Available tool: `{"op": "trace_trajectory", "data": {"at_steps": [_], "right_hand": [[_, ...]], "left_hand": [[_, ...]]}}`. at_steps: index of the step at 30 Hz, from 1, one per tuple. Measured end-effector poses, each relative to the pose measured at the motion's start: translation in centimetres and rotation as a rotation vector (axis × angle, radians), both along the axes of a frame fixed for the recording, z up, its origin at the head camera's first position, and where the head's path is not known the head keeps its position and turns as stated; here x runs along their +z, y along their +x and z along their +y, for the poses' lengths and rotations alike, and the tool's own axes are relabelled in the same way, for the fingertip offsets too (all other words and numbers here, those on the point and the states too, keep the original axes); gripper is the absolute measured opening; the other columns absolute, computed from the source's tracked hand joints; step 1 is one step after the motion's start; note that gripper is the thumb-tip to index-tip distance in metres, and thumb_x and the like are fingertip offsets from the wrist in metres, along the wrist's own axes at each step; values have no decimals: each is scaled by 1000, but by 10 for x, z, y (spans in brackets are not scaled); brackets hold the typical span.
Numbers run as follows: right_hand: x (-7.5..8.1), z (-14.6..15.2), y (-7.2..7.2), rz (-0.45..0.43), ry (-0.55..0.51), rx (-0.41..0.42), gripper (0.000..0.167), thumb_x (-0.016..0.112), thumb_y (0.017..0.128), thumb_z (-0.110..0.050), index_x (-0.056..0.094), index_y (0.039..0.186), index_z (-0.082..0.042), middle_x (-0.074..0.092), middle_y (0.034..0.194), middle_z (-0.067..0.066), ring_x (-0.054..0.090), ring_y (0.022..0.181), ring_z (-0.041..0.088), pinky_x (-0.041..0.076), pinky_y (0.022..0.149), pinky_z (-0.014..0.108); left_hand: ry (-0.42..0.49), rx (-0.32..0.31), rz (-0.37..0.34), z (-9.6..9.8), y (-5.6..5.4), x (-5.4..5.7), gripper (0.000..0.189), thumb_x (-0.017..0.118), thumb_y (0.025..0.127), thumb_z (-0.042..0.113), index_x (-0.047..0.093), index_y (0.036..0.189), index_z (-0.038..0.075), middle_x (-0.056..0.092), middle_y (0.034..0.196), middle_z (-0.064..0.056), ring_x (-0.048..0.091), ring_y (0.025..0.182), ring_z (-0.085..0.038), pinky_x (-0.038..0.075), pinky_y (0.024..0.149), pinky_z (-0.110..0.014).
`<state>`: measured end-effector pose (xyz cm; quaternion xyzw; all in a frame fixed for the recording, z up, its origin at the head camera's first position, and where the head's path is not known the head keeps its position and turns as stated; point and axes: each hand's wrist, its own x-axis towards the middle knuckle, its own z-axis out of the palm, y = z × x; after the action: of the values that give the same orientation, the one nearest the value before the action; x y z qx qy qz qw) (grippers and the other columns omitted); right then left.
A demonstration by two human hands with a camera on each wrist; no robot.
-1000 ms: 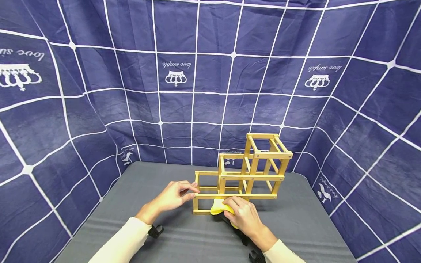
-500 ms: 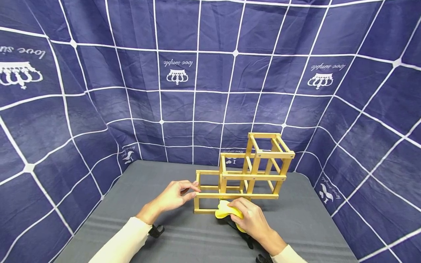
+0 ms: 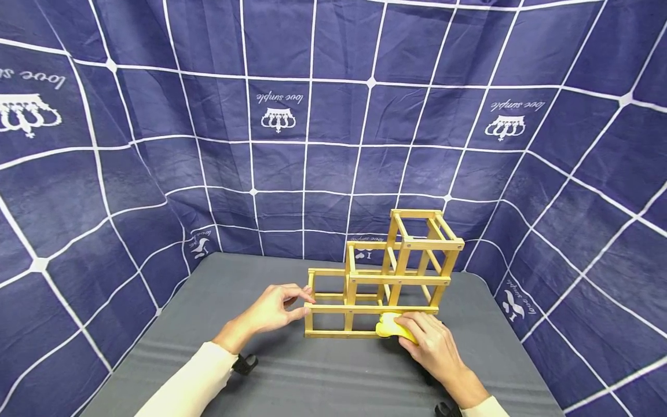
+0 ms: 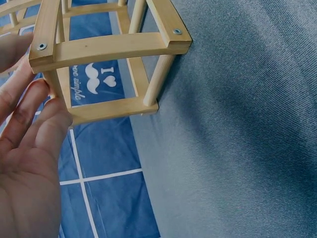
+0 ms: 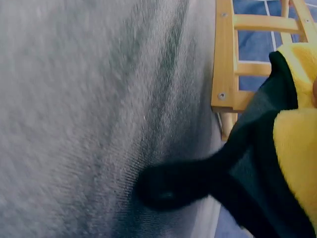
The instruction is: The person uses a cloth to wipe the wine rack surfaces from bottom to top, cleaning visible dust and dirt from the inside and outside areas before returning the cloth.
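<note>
A stepped light-wood rack (image 3: 398, 279) stands on the grey surface, rising in tiers to the right. My left hand (image 3: 276, 308) holds its low left end, fingers and thumb about the front corner; in the left wrist view the fingers (image 4: 37, 111) lie against a dowel under that corner. My right hand (image 3: 429, 343) grips a yellow cleaning cloth (image 3: 391, 326) at the rack's front, just below the long middle rail. Up close in the right wrist view, the cloth (image 5: 297, 144) shows a dark border and dark underside, with a dark strap-like part hanging toward the surface.
Grey fabric (image 3: 312, 376) covers the work surface, with slight creases. A blue curtain (image 3: 333, 127) with white grid lines hangs behind and on both sides, close behind the rack. Black wrist straps (image 3: 245, 364) sit at both sleeves.
My right hand has moved right along the rack's front with the yellow cleaning cloth, uncovering a lower-left upright and rail. My left hand stays at the rack's left end.
</note>
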<state>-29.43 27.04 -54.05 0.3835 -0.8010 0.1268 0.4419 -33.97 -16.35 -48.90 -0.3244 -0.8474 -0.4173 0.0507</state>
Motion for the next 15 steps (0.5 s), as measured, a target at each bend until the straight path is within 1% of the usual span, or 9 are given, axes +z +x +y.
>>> {"op": "trace_trajectory", "data": {"at_steps": [3,4,6,7,8,10,12,14,15], "right_hand": [[-3,-2,-3,5,10,-18,54,46,125,-52,84,121,-13,82,116,3,81,98,25,65,81,47],[-5,-4,-4,3,12,-16,42,58,123,-46,84,122,-12,82,117,3,81,98,25,65,80,47],[-12,-5,-6,0,10,1,23,81,112,-33,84,122,-13,82,116,2,80,96,23,64,77,44],[-15,-6,-7,-8,11,8,25,91,102,-27,84,122,-14,82,115,0,80,95,21,64,76,43],[-23,-5,-12,-3,-4,23,30,95,97,-24,84,124,-16,82,116,-3,79,96,17,64,78,39],[-28,-5,-15,-24,1,31,54,105,73,-13,84,122,-17,81,114,-5,77,94,14,63,76,36],[-29,-6,-16,-54,12,12,55,107,70,-13,84,120,-18,80,111,-7,76,92,11,63,76,33],[-29,-6,-12,-83,26,-16,56,109,69,-12,84,119,-18,80,110,-7,75,91,11,63,76,33],[-23,-8,-7,-99,48,-39,60,110,62,-9,84,116,-16,80,108,-6,75,88,14,63,73,37]], "left_hand": [[-16,2,11,-1,-1,0,17,90,102,11,89,118,17,86,131,-7,74,147,-36,62,120,-46],[-25,6,18,-1,-1,0,17,91,102,12,89,118,17,87,128,-4,76,145,-35,64,118,-45],[-40,12,28,-1,-1,1,17,91,102,12,89,118,17,87,124,0,77,143,-34,67,115,-44],[-47,16,31,-1,-1,1,16,90,103,12,89,118,17,87,123,3,77,143,-33,67,113,-44],[-52,17,33,-1,-1,1,16,90,103,12,89,118,17,86,123,4,77,143,-33,68,113,-44],[-60,20,33,-1,-1,2,16,90,103,13,89,118,18,86,124,4,76,143,-34,68,113,-46],[-55,22,31,-2,-1,2,16,90,103,12,89,118,18,86,126,2,75,147,-35,65,117,-48],[-47,19,28,0,-1,1,16,90,103,11,88,117,18,86,126,1,75,147,-36,63,119,-50],[-42,17,26,0,-1,1,16,90,103,10,88,116,18,86,127,1,75,147,-36,63,119,-50]]}}
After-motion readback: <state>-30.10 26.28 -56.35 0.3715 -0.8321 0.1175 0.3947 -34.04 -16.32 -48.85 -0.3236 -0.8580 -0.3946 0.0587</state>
